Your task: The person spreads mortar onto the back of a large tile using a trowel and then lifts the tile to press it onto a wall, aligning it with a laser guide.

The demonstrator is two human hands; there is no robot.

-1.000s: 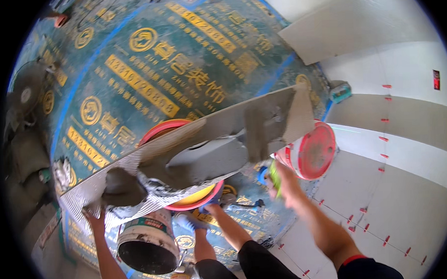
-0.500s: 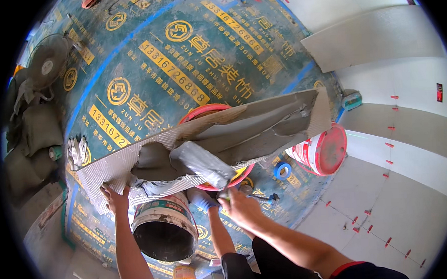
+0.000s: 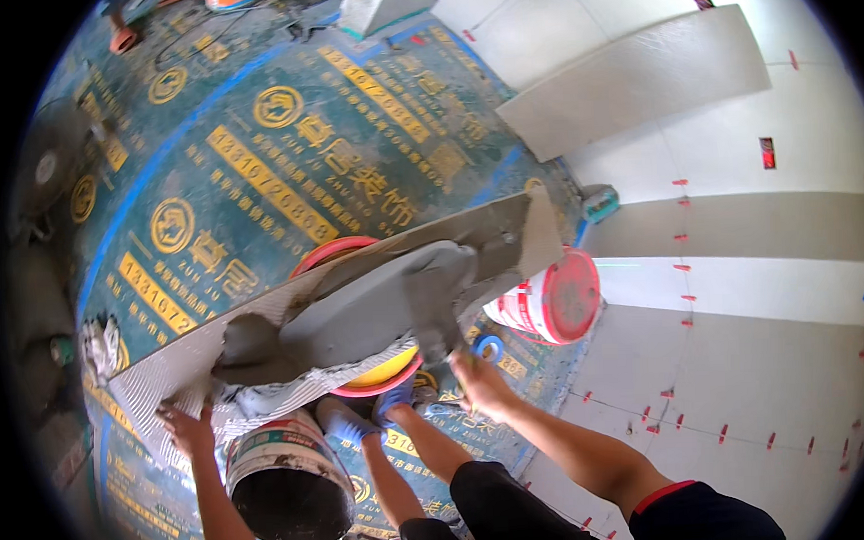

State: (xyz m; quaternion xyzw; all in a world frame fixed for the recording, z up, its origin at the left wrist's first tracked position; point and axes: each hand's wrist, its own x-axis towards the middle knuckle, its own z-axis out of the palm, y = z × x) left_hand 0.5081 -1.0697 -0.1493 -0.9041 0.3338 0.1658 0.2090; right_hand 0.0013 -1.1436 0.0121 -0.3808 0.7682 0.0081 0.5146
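Note:
A long narrow tile (image 3: pixel 142 399) with a ridged back lies slanted over red-and-yellow basins (image 3: pixel 378 372), grey mortar (image 3: pixel 347 301) heaped and smeared along it. My left hand (image 3: pixel 188 426) grips its near left edge. My right hand (image 3: pixel 479 383) is closed on the handle of a flat trowel (image 3: pixel 429 313), whose blurred blade is in the mortar toward the right half. A dark-mouthed bucket (image 3: pixel 288 494) lies below the tile's left end, near my sock-covered feet. A red-lidded white bucket (image 3: pixel 566 294) stands just beyond its right end, with a blue tape roll (image 3: pixel 488 348) nearby.
A printed green protective sheet (image 3: pixel 286 180) covers the floor. A fan (image 3: pixel 48 169), dark sacks (image 3: pixel 38 303) and gloves (image 3: pixel 102 348) are at the left. Tiled walls (image 3: pixel 702 375) with red clips are at the right, a loose tile panel (image 3: pixel 635 82) against them.
My right hand has swung the trowel up and right along the tile, and the mortar there is pushed into a broad smooth mound. My left hand stays at the left edge.

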